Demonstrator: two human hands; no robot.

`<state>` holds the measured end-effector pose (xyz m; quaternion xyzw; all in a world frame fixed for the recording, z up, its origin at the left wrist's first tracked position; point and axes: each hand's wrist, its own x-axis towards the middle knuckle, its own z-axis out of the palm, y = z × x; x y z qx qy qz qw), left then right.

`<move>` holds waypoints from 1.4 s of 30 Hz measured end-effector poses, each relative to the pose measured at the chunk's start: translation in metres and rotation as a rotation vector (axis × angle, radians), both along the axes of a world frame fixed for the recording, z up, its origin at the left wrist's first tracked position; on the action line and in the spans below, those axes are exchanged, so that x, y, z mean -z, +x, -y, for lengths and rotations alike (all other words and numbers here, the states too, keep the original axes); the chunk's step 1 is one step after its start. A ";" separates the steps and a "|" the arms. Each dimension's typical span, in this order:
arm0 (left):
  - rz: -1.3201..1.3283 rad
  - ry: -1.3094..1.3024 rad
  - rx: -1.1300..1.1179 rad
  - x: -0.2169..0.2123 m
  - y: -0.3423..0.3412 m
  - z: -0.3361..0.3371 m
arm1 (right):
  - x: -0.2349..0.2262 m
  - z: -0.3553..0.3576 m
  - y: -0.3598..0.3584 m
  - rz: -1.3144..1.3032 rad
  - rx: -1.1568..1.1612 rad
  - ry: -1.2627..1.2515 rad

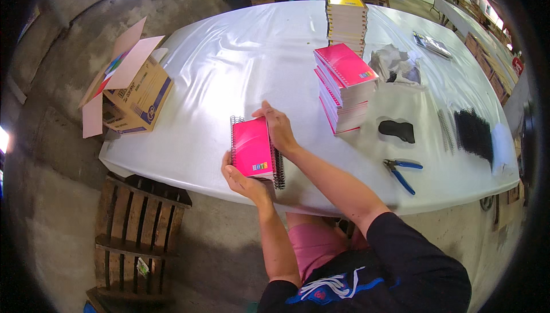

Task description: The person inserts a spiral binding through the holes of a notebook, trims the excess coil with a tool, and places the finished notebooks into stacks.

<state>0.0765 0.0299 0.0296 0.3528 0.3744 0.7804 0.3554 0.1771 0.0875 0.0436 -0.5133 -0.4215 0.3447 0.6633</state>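
A small stack of pink spiral notebooks (251,148) lies near the front edge of the table, with black coils showing along both its left and right sides. My left hand (243,183) grips its lower left corner, thumb near the bottom edge. Along the upper right side, my right hand (278,128) is pressed against the stack, its fingertips at the top edge. To the right stands a taller pile of pink books (346,92), without visible coils on the top one. Pliers with blue handles (404,174) lie spread apart to the right of my forearm.
An open cardboard box (137,98) stands at the left table edge. Behind the pink pile rises a stack of yellow-covered notebooks (346,20). Black coils (474,135), a dark flat object (396,130) and crumpled plastic (395,63) lie at right. A wooden pallet (140,227) is on the floor.
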 end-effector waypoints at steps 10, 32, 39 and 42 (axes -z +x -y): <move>0.106 -0.105 0.062 -0.003 -0.001 -0.002 | 0.002 0.000 -0.005 0.054 0.035 -0.017; -0.142 0.454 -0.494 -0.081 -0.011 0.053 | -0.117 0.077 0.235 0.850 0.341 -0.575; -0.390 0.475 0.216 -0.102 0.072 0.082 | -0.135 0.115 0.220 0.886 0.582 -0.009; 0.089 0.027 0.886 -0.098 0.098 0.084 | -0.115 0.180 0.145 0.732 0.356 0.232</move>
